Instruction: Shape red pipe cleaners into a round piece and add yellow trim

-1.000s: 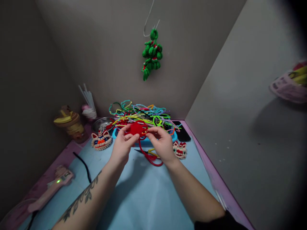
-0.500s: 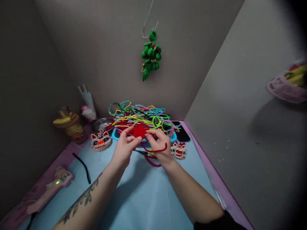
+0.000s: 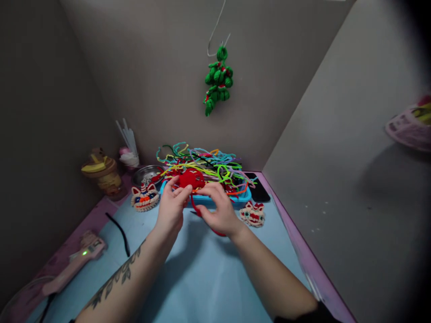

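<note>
My left hand (image 3: 172,207) pinches a round red pipe-cleaner ball (image 3: 190,178) above the light blue table (image 3: 202,278). My right hand (image 3: 217,210) is closed on the red pipe cleaner's loose end (image 3: 197,210), which curls down under the ball. Both hands meet just in front of a blue tray (image 3: 242,197) piled with a tangle of coloured pipe cleaners (image 3: 205,163).
Two small lion-face figures lie on the table, one at the left (image 3: 144,197) and one at the right (image 3: 253,214). A pink glue gun (image 3: 79,258), a black pipe cleaner (image 3: 119,231), a metal bowl (image 3: 146,174), a wooden figure (image 3: 101,172) and a phone (image 3: 257,190) surround them. A green ornament (image 3: 218,80) hangs on the wall.
My right hand has slid down and leftward under the ball, drawing the red strand with it. The left hand keeps its pinch on the ball. The view shifted slightly.
</note>
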Demonstrator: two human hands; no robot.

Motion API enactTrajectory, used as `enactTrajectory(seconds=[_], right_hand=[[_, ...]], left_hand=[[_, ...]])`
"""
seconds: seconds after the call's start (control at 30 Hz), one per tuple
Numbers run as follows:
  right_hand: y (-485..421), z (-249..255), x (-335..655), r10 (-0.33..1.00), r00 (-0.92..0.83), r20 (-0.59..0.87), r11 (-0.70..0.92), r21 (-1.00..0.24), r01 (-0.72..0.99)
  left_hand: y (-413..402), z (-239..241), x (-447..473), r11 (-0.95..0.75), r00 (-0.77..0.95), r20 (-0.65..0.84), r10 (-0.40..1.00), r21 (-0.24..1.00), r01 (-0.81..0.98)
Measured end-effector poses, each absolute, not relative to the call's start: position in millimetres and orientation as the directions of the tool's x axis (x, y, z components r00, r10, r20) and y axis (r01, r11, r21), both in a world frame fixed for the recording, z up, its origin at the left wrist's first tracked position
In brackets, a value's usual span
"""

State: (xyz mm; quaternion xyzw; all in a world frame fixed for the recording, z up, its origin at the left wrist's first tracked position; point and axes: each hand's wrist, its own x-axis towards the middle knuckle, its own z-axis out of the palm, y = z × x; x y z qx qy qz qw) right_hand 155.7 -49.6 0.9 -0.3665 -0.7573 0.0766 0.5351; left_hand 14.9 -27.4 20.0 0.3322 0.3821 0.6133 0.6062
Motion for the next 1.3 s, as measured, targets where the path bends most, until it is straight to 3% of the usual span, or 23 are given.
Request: enactTrajectory(seconds=[0.13, 0.23, 0.37, 0.47, 0.57, 0.67, 0.73, 0.83, 0.9, 1.0, 1.1, 1.2, 1.3], right_hand=[[-49.8, -5.8, 147.4, 0.628, -0.214, 0.748, 0.75, -0.508, 0.424], [-51.5, -5.8, 144.9, 0.671, -0.205, 0.713, 0.731, -0.588, 0.346], [-52.9, -1.5, 150.3, 0.748, -0.314, 0.584, 0.635, -0.767, 0.087], [-52.1, 4.1, 160.3, 0.724, -0.462, 0.513, 0.535, -0.84, -0.094], [-51.5, 13.2, 173.0, 0.628, -0.635, 0.45, 0.501, -0.858, -0.112], [-51.7, 22.1, 182.6, 0.582, -0.718, 0.381, 0.54, -0.842, -0.01], [-51.3, 24.4, 184.3, 0.647, -0.65, 0.398, 0.586, -0.805, 0.089], [-48.8, 21.2, 179.5, 0.801, -0.258, 0.541, 0.599, -0.739, 0.308], [-46.7, 16.8, 174.1, 0.777, -0.048, 0.627, 0.574, -0.676, 0.461], [-45.6, 11.7, 167.1, 0.711, -0.002, 0.703, 0.552, -0.556, 0.622], [-46.6, 10.0, 163.5, 0.715, 0.0, 0.699, 0.5, -0.512, 0.698], [-46.6, 9.1, 161.7, 0.751, -0.001, 0.66, 0.484, -0.549, 0.681], [-45.3, 6.8, 159.5, 0.809, 0.051, 0.585, 0.455, -0.679, 0.576]], left_hand=[[-28.3, 21.4, 15.3, 0.009, -0.069, -0.049, 0.996, 0.87, -0.494], [-27.4, 21.1, 14.7, -0.001, -0.076, -0.041, 0.996, 0.873, -0.488], [-22.8, 18.7, 11.2, -0.022, -0.096, -0.027, 0.995, 0.878, -0.478], [-19.9, 18.1, 8.3, -0.039, -0.1, -0.01, 0.995, 0.879, -0.475], [-19.2, 19.1, 7.3, -0.015, -0.068, -0.02, 0.997, 0.88, -0.476], [-20.1, 19.6, 8.3, 0.004, -0.038, -0.026, 0.999, 0.88, -0.476], [-21.0, 18.9, 9.5, 0.01, -0.028, -0.025, 0.999, 0.885, -0.465], [-23.2, 17.3, 12.0, 0.019, -0.014, -0.028, 0.999, 0.897, -0.442], [-25.3, 16.5, 13.8, 0.029, 0.001, -0.032, 0.999, 0.9, -0.435], [-28.8, 16.1, 16.9, 0.038, 0.04, -0.023, 0.999, 0.9, -0.434], [-31.3, 16.6, 19.6, 0.034, 0.071, -0.003, 0.997, 0.898, -0.44], [-32.2, 18.1, 21.3, 0.023, 0.079, 0.012, 0.997, 0.906, -0.423], [-32.2, 20.0, 21.8, 0.015, 0.069, 0.014, 0.998, 0.915, -0.403]])
